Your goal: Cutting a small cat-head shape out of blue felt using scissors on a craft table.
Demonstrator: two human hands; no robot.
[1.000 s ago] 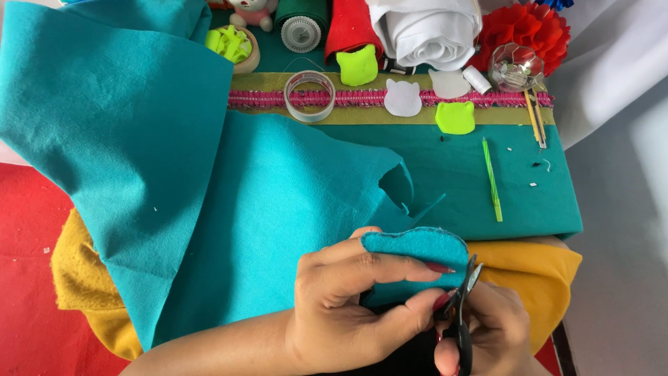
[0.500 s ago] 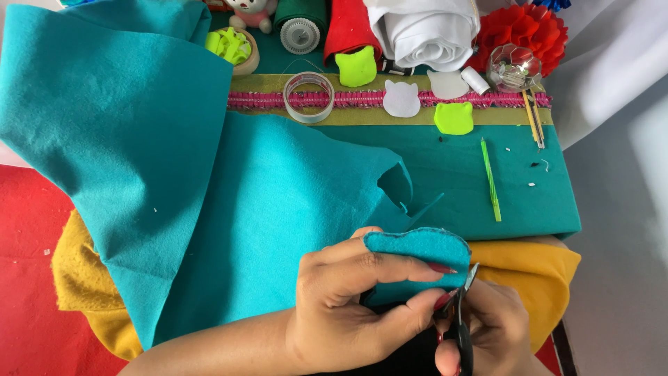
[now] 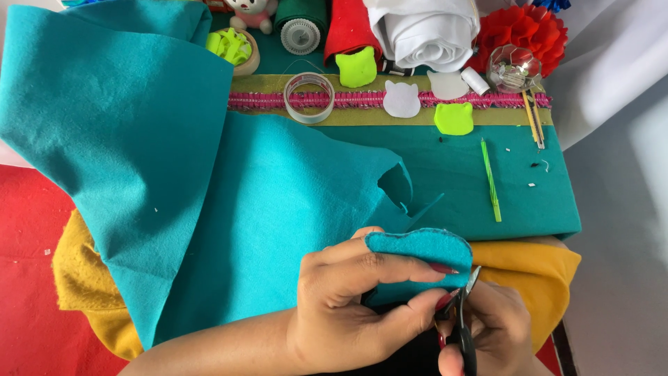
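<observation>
My left hand (image 3: pixel 348 306) pinches a small teal felt piece (image 3: pixel 421 249) with a rounded, eared outline, thumb below and fingers across its front. My right hand (image 3: pixel 490 331) grips small black-handled scissors (image 3: pixel 465 317), blades touching the lower right edge of the piece. Both hands are at the bottom centre, over a large teal felt sheet (image 3: pixel 209 195) that has a notch cut out of its right edge (image 3: pixel 396 184).
Yellow felt (image 3: pixel 536 268) lies under the hands on a red surface (image 3: pixel 28 278). Farther back: a tape roll (image 3: pixel 309 97), white (image 3: pixel 401 99) and lime green (image 3: pixel 454 118) cat-shaped cutouts, a green stick (image 3: pixel 491 179), a white fabric roll (image 3: pixel 424 31), a red paper flower (image 3: pixel 518 28).
The scissors and the teal piece have shifted only slightly in my hands; everything else is still.
</observation>
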